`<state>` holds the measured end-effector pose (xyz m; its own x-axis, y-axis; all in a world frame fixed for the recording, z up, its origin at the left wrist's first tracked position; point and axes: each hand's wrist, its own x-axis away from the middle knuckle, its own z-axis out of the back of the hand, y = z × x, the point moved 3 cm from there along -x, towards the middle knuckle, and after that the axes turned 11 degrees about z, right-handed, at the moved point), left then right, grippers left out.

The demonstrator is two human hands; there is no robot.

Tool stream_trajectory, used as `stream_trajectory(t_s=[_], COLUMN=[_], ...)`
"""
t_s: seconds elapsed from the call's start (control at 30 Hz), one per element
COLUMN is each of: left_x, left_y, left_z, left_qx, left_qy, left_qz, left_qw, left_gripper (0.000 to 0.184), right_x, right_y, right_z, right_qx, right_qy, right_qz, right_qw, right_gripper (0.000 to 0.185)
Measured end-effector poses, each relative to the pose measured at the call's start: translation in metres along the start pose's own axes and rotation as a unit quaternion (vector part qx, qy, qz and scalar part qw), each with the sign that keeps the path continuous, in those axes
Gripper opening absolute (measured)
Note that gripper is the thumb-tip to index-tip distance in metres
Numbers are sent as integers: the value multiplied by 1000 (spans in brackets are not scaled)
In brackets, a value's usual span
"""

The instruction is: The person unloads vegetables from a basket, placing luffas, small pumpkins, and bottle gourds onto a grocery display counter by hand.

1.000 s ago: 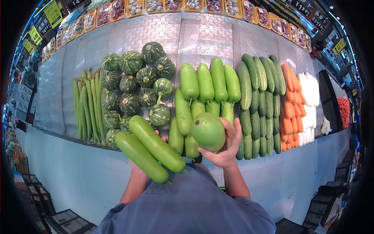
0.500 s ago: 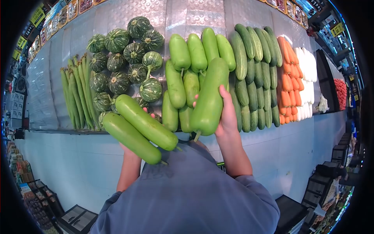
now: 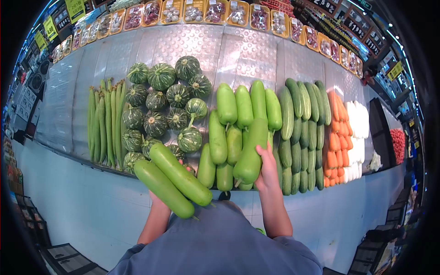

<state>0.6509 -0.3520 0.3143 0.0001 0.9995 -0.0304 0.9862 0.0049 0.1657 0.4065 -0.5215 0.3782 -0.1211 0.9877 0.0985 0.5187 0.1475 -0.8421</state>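
Note:
Two long pale-green bottle gourds, one (image 3: 181, 175) beside the other (image 3: 161, 187), lie across my left hand (image 3: 157, 201), whose fingers curl round them from below and are mostly hidden. A third bottle gourd (image 3: 251, 158) is gripped in my right hand (image 3: 267, 170), tilted with its stem toward me, the thumb along its right side. It overlaps the front of the stacked bottle gourds (image 3: 218, 140) on the display. Striped green pumpkins (image 3: 156, 123) sit just beyond my left hand's gourds. Close to my right hand are rows of cucumbers (image 3: 300, 137).
Long ridged green gourds (image 3: 107, 126) lie at the left of the metal display table (image 3: 192, 46). Carrots (image 3: 337, 142) and white radishes (image 3: 357, 123) are stacked on the right. Packed trays (image 3: 192, 11) line the back edge. Pale floor (image 3: 110, 201) runs along the front.
The view has tilted up, bringing the back trays into sight and shifting the display lower in frame. Both hands keep hold of their gourds; the right one stays over the gourd stack.

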Motion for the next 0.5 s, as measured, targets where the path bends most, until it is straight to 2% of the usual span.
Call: stream_trajectory(t_s=[0.03,0.1,0.17,0.27,0.33,0.37,0.43,0.5], left_x=[2,6,9,16,21,25,29,34], left_y=[3,7,14,21,24,24,28,30], left_z=[2,9,12,19,21,20,18,15], left_qx=[1,26,18,-15,10,9,-3,1], left_qy=[-10,27,-4,-17,1,-1,4,14], left_qz=[-7,-24,-54,-35,-49,-51,-66,-90], left_qw=[1000,999,998,999,999,999,998,996], left_gripper=[72,71,71,67,67,67,67,67], right_x=[-10,-30,-57,-115,-170,-190,-223,-242], right_y=[0,-2,-7,-10,-2,2,4,12], right_z=[-2,-1,-13,-41,-51,-59,-78,-96], right_qx=[3,118,162,243,295,294,409,390], right_qy=[-10,-39,-56,-91,-101,-104,-104,-100], right_qz=[6,58,91,188,225,228,265,238], right_qw=[1000,991,981,947,923,922,867,884], right_gripper=[58,74,75,79,84,84,87,86])
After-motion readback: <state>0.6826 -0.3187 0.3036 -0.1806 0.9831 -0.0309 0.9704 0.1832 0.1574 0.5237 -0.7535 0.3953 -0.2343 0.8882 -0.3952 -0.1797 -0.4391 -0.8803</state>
